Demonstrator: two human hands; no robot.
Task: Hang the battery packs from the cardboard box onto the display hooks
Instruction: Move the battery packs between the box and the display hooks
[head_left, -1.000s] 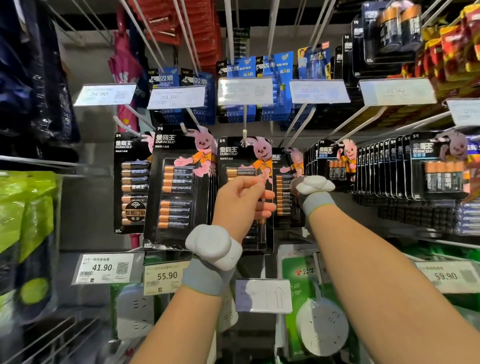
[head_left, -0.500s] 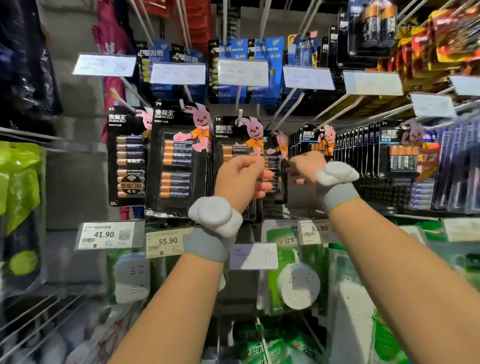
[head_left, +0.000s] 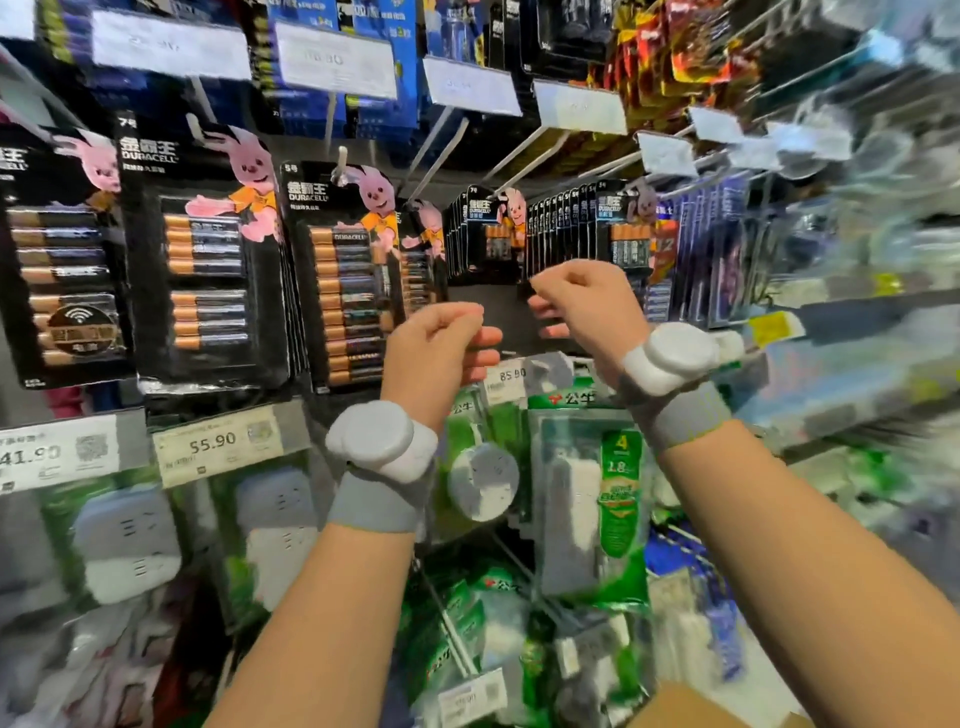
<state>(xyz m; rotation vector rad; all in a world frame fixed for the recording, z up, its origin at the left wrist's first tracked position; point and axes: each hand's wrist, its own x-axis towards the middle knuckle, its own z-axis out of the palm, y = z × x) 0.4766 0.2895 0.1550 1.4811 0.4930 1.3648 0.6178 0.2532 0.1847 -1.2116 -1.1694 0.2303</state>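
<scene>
A black Duracell battery pack (head_left: 348, 280) hangs from a display hook (head_left: 341, 165) at centre, with more packs behind it. My left hand (head_left: 441, 348) is just right of and below this pack, fingers curled, holding nothing. At about the same height, my right hand (head_left: 587, 306) is also curled and empty, in front of a row of smaller battery packs (head_left: 571, 228). A brown corner that looks like the cardboard box (head_left: 691, 709) shows at the bottom edge.
Larger battery packs (head_left: 208, 260) hang to the left above price tags (head_left: 218, 447). White price labels (head_left: 332, 60) stick out on hook ends overhead. Green-packaged plugs and sockets (head_left: 587, 499) hang below the hands. The right side is blurred.
My left hand has let go of the centre pack, which stays on its hook. Both hands have drawn back and lower. The view has tilted down and closer.
</scene>
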